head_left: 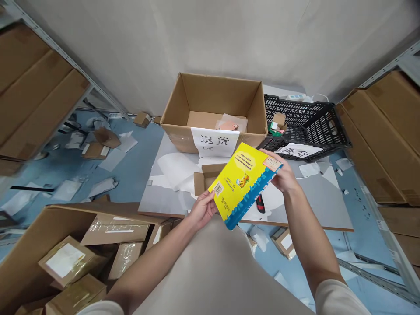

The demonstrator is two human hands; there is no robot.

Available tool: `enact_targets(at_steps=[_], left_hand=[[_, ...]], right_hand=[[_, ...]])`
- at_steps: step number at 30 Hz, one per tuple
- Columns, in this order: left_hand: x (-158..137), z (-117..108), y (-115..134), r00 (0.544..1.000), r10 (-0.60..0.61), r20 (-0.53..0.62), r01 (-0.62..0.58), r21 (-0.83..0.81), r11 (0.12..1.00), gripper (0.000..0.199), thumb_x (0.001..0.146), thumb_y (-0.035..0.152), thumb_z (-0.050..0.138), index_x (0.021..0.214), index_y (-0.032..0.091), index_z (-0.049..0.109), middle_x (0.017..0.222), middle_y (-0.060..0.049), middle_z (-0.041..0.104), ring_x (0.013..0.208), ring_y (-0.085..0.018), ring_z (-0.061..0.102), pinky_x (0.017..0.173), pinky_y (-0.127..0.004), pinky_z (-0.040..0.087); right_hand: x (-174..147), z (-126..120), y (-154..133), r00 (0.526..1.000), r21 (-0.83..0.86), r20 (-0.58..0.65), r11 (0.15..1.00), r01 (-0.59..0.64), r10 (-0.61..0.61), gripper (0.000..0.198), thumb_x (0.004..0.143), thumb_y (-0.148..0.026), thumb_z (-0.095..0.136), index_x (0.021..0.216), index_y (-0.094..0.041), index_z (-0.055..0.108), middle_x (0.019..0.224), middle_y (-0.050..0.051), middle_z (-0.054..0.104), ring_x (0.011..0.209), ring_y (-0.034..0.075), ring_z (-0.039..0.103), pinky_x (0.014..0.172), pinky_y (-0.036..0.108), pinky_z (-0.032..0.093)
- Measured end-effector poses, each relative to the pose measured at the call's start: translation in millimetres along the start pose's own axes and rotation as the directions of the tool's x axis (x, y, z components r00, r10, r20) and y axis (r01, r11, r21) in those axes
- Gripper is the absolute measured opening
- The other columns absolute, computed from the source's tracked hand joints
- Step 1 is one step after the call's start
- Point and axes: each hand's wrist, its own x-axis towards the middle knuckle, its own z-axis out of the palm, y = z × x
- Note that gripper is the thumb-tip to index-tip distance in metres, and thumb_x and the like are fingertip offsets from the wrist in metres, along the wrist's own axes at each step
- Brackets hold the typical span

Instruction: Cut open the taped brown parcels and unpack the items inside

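Observation:
A yellow book [234,177] with a blue spine edge, a barcode and a small sticker is held tilted above the table. My left hand [204,211] grips its lower left corner, and my right hand [282,174] grips its upper right edge, fingers partly hidden behind it. Under the book stands a small opened cardboard box [201,183], partly covered. A red and black tool [260,204], perhaps a box cutter, lies on the table beside the book. Behind the book is a large open carton [177,135] with a handwritten paper label [215,142] and a few flat pink and white items inside.
A black plastic crate [315,113] with small packages stands right of the carton on the grey table [328,210]. At the lower left is a big carton [29,245] of taped parcels. Shelves with boxes flank both sides; paper scraps litter the blue floor [82,170].

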Motion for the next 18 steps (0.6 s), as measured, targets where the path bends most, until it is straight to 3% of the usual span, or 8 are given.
enact_targets(at_steps=[2, 4, 8, 11, 14, 16, 18], left_hand=[[4, 2, -3, 0.982, -0.18, 0.053, 0.182, -0.047, 0.982, 0.029, 0.077, 0.025, 0.065, 0.104, 0.014, 0.06, 0.091, -0.007, 0.07, 0.073, -0.015, 0.068, 0.061, -0.022, 0.055], [8, 1, -7, 0.935, -0.337, 0.108, 0.345, -0.061, 0.937, 0.027, 0.079, 0.023, 0.062, 0.103, 0.012, 0.062, 0.08, -0.006, 0.07, 0.063, -0.012, 0.067, 0.055, -0.018, 0.053], [13, 1, -14, 0.854, -0.461, 0.241, 0.479, -0.014, 0.878, 0.029, 0.081, 0.02, 0.059, 0.108, 0.011, 0.062, 0.076, -0.006, 0.069, 0.057, -0.01, 0.064, 0.054, -0.017, 0.051], [11, 4, -15, 0.862, -0.44, 0.252, 0.422, 0.126, 0.898, 0.03, 0.08, 0.028, 0.061, 0.105, 0.012, 0.064, 0.091, -0.012, 0.07, 0.075, -0.017, 0.068, 0.069, -0.025, 0.054], [3, 3, -11, 0.884, -0.357, 0.3, 0.316, 0.178, 0.932, 0.047, 0.078, 0.049, 0.06, 0.112, 0.016, 0.062, 0.117, -0.015, 0.062, 0.103, -0.028, 0.062, 0.083, -0.04, 0.051], [-2, -2, -6, 0.921, -0.226, 0.318, 0.192, 0.136, 0.972, 0.063, 0.074, 0.065, 0.054, 0.116, 0.018, 0.059, 0.122, -0.015, 0.059, 0.109, -0.032, 0.057, 0.086, -0.047, 0.049], [-7, -9, -3, 0.957, -0.062, 0.284, 0.015, 0.165, 0.986, 0.07, 0.067, 0.067, 0.059, 0.117, 0.018, 0.059, 0.12, -0.015, 0.061, 0.109, -0.032, 0.058, 0.088, -0.046, 0.048]], right_hand=[[2, 6, -1, 0.996, -0.095, -0.007, 0.991, 0.093, -0.094, 0.066, 0.053, -0.038, 0.081, 0.115, -0.028, 0.061, 0.123, 0.005, 0.06, 0.119, 0.027, 0.05, 0.097, 0.038, 0.043], [6, 9, -1, 0.992, -0.123, 0.044, 0.984, 0.127, -0.122, 0.073, 0.05, -0.038, 0.084, 0.118, -0.029, 0.059, 0.125, 0.005, 0.057, 0.121, 0.026, 0.048, 0.097, 0.037, 0.043], [10, 7, 1, 0.991, -0.042, 0.135, 0.999, 0.0, 0.006, 0.057, 0.055, -0.047, 0.08, 0.105, -0.026, 0.062, 0.104, 0.003, 0.067, 0.097, 0.024, 0.062, 0.079, 0.035, 0.052], [10, 2, -1, 0.988, -0.02, 0.138, 0.998, -0.06, 0.062, 0.046, 0.058, -0.048, 0.078, 0.094, -0.024, 0.063, 0.089, 0.002, 0.07, 0.079, 0.021, 0.066, 0.067, 0.031, 0.054], [9, -4, -3, 0.985, -0.022, 0.144, 0.996, -0.087, 0.089, 0.042, 0.059, -0.044, 0.078, 0.093, -0.023, 0.064, 0.086, 0.001, 0.071, 0.073, 0.019, 0.067, 0.062, 0.028, 0.054], [9, -8, -3, 0.984, -0.037, 0.131, 0.992, -0.118, 0.122, 0.04, 0.061, -0.041, 0.078, 0.094, -0.023, 0.064, 0.084, 0.001, 0.071, 0.07, 0.018, 0.067, 0.058, 0.027, 0.054], [10, -12, 2, 0.981, -0.06, 0.098, 0.985, -0.162, 0.168, 0.04, 0.061, -0.041, 0.078, 0.094, -0.022, 0.064, 0.082, 0.001, 0.072, 0.067, 0.018, 0.067, 0.052, 0.025, 0.052]])
